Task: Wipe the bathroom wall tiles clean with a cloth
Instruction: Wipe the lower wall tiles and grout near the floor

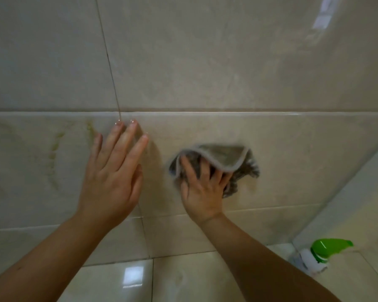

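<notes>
Glossy beige wall tiles fill the view, split by a horizontal ledge line and grout joints. A grey cloth with a pale hem lies bunched against the lower tile, right of centre. My right hand presses it to the wall, fingers spread and partly tucked under its folded edge. My left hand lies flat on the tile to the left, fingers straight and pointing up, fingertips near the ledge. Yellow-green streaks mark the tile left of that hand.
A spray bottle with a green trigger head stands at the bottom right, near the corner where a side wall meets the tiled wall. Shiny floor tiles lie below my forearms.
</notes>
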Available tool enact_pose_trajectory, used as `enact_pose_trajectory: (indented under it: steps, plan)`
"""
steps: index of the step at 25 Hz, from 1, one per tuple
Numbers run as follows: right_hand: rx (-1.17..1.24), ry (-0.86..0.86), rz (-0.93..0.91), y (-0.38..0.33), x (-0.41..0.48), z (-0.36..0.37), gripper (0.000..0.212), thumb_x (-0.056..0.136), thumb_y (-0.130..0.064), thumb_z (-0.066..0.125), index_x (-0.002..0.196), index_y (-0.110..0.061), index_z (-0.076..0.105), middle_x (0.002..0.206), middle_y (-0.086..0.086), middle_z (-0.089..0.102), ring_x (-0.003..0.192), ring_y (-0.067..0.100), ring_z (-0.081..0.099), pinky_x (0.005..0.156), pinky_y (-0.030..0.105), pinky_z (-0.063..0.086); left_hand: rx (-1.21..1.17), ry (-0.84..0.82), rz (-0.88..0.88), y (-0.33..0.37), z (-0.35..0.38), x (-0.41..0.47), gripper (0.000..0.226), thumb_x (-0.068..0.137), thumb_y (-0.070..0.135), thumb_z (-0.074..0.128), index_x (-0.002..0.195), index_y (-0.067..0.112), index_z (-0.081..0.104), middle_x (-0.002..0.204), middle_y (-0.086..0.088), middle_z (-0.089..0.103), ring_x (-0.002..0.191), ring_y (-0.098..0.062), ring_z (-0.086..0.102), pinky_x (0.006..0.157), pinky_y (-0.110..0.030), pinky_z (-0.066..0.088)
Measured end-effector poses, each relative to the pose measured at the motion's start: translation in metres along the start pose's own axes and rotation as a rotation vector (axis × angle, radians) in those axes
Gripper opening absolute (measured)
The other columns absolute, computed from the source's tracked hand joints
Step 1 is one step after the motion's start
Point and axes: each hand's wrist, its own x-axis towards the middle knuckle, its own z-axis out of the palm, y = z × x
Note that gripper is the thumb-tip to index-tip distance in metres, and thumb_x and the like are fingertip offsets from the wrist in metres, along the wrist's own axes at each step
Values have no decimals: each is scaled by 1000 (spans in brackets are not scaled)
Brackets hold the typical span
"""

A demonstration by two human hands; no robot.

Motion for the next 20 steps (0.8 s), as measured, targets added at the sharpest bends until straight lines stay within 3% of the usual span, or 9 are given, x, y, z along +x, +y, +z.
enact_pose_trajectory:
  steps: [1, 3, 5, 8, 12, 15, 20]
  plan:
    - [-27, -60, -114, 8, -15, 3, 75, 88, -46, 43, 152, -43, 4, 147, 6, 29, 130, 43, 37, 104, 71, 27, -2, 5, 1, -1, -1, -1, 57, 90, 11, 48, 147, 5, 41, 159, -17, 29, 151, -32, 19, 120, -58, 17]
    - [-39, -64, -187, 23, -12, 0, 73, 92, -50, 41, 152, -46, -1, 151, 5, 26, 133, 42, 33, 110, 68, 14, -12, 33, -3, -4, -5, 0, 57, 90, 9, 47, 146, 5, 42, 159, -18, 30, 150, -33, 21, 120, -58, 18]
    - [7, 37, -66, 16, 20, -9, 61, 97, -55, 33, 151, -48, 7, 153, 5, 19, 136, 42, 24, 111, 66, 6, -12, 63, -18, -8, -11, 3, 57, 90, 8, 47, 146, 4, 43, 158, -17, 30, 150, -33, 21, 120, -58, 17]
    - [56, 192, 135, -24, 69, -17, 55, 94, -51, 43, 146, -41, 27, 149, 7, 21, 137, 38, 19, 108, 70, 11, -10, 85, -66, -16, -20, 4, 59, 90, 7, 47, 148, 5, 41, 159, -16, 30, 151, -32, 20, 121, -57, 16]
    - [28, 21, -143, -56, 37, -1, 51, 98, -47, 39, 147, -40, 26, 151, 5, 23, 137, 42, 24, 111, 69, 2, -16, 61, -73, -27, -24, -3, 61, 90, 6, 49, 150, 6, 37, 160, -14, 27, 152, -30, 17, 123, -53, 12]
    - [-100, -13, -358, -31, 3, 7, 62, 88, -49, 59, 144, -44, 35, 148, 5, 29, 134, 38, 28, 112, 67, 9, -2, 48, -86, -32, -28, -13, 62, 88, 5, 50, 149, 5, 39, 160, -14, 27, 152, -30, 18, 122, -55, 13]
    - [47, 204, -53, -65, 92, -40, 63, 87, -59, 49, 145, -44, 27, 141, 10, 27, 133, 39, 26, 113, 62, 11, -15, 40, -99, -40, -33, -16, 63, 87, 6, 50, 149, 6, 40, 159, -13, 30, 151, -30, 20, 122, -56, 15]
